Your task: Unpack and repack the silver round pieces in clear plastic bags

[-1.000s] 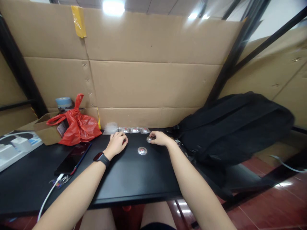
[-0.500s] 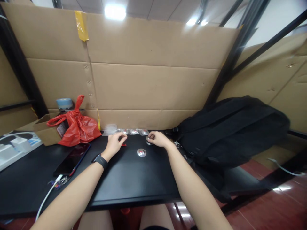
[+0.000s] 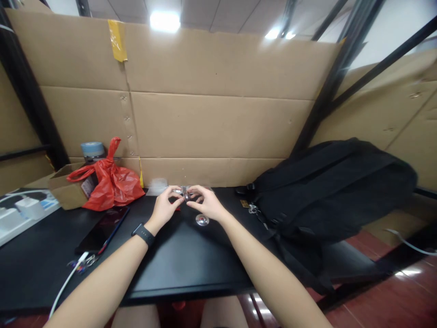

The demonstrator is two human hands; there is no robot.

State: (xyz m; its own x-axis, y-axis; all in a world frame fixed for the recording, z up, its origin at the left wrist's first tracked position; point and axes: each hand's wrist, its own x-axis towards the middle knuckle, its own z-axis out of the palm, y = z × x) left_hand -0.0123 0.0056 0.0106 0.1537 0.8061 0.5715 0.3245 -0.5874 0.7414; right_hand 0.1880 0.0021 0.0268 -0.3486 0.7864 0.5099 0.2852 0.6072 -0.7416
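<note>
Between my two hands, a small round shiny metal disc (image 3: pixel 186 196) is tilted on edge above the black table. My right hand (image 3: pixel 209 204) pinches it from the right with thumb and fingers. From the left, the fingertips of my left hand (image 3: pixel 164 205), which wears a dark watch (image 3: pixel 143 234) at the wrist, close on the same disc. A second disc, silver with a red centre (image 3: pixel 202 220), lies flat on the table just below my right hand. A small red thing (image 3: pixel 178 208) shows by my left thumb. The row of wrapped discs behind is mostly hidden by my hands.
Clear plastic wrappers (image 3: pixel 157 186) lie by the cardboard wall (image 3: pixel 218 123). At left are a red plastic bag (image 3: pixel 114 184), an open carton (image 3: pixel 66 189), a phone (image 3: pixel 102 230) on a white cable and a power strip (image 3: pixel 23 218). A black backpack (image 3: pixel 334 191) fills the right.
My right hand has moved left with the metal disc, from the right of the table to my left hand. Both hands now meet at the disc. The flat disc has stayed put.
</note>
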